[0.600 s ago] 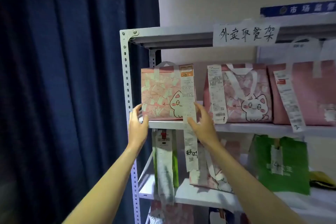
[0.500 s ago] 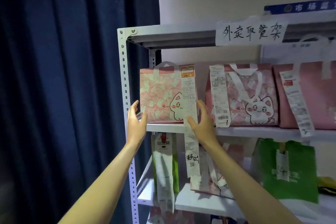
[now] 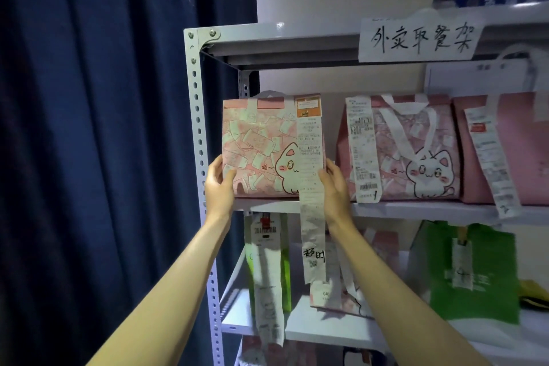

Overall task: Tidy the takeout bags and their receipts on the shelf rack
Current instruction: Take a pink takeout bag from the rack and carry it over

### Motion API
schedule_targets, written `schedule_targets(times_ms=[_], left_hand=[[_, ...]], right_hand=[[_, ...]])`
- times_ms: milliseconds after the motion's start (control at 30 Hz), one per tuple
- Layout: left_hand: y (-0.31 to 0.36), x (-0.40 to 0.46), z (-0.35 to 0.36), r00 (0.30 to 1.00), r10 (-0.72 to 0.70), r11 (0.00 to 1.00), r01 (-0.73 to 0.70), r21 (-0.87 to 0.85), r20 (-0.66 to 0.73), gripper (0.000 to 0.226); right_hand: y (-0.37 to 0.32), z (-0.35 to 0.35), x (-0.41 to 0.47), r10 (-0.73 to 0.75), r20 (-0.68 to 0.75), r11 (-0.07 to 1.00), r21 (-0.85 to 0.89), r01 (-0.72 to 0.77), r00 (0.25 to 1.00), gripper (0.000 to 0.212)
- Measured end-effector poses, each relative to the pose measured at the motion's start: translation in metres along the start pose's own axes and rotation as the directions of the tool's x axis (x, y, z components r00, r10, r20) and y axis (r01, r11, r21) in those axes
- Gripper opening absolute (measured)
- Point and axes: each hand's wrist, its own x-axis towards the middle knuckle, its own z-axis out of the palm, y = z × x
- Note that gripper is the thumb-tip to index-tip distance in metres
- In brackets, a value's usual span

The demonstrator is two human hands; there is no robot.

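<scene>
A pink cat-print takeout bag (image 3: 261,145) stands upright at the left end of the rack's upper shelf (image 3: 416,211). Its long white receipt (image 3: 310,187) hangs from the bag's top right, down past the shelf edge. My left hand (image 3: 219,184) grips the bag's lower left edge. My right hand (image 3: 334,184) grips its lower right edge, thumb on the receipt. A second pink cat bag (image 3: 416,151) with a receipt (image 3: 362,148) stands to the right, then a plain pink bag (image 3: 517,145) with a slanted receipt (image 3: 490,163).
The grey metal rack post (image 3: 197,134) rises just left of my left hand, with a dark blue curtain (image 3: 104,128) beyond. The lower shelf (image 3: 312,327) holds a green-edged bag with a receipt (image 3: 267,270), a leaning pink bag (image 3: 350,291) and a green bag (image 3: 472,270). A handwritten sign (image 3: 419,38) is taped above.
Both hands have risen from the bag's bottom corners to its lower side edges and closed on them. The bag sits squarer on the shelf.
</scene>
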Motion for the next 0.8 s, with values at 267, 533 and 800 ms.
schedule_targets(times_ms=[267,533,800], left_hand=[[0.04,-0.039,-0.04,0.999,-0.05,0.989,0.052,-0.141,0.019,0.044],[0.074,-0.106,-0.077,0.995,-0.077,0.958,0.091,-0.27,0.061,0.04],[0.072,-0.195,-0.064,0.961,-0.244,0.897,0.275,-0.345,0.132,0.031]], right_hand=[[-0.04,0.01,-0.06,-0.048,0.0,0.996,0.078,0.048,0.999,0.024],[-0.076,0.006,-0.146,-0.023,-0.051,0.995,0.097,0.027,0.998,0.017],[-0.077,-0.059,-0.226,0.051,-0.185,0.998,-0.032,-0.058,0.981,0.031]])
